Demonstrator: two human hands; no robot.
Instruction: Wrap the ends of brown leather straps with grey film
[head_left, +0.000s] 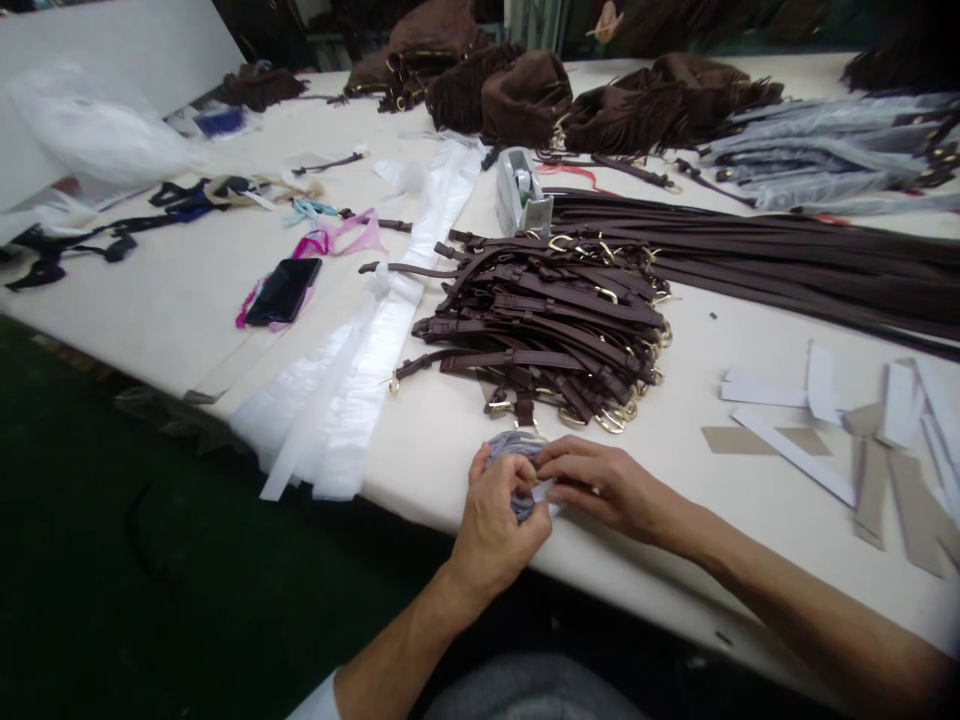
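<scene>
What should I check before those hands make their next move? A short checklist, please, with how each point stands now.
1. Left hand has hold of the grey coil: ok.
2. Right hand is at the coil too: ok.
3. Right fingertips' exact grip is visible: cannot tell; the fingers overlap there.
4. Coil is resting on the table: cannot tell; the hands cover much of it.
5. Wide gap before the brown straps: not ok; metal clasps lie just beyond the coil.
6. Phone is away from both hands: ok.
</scene>
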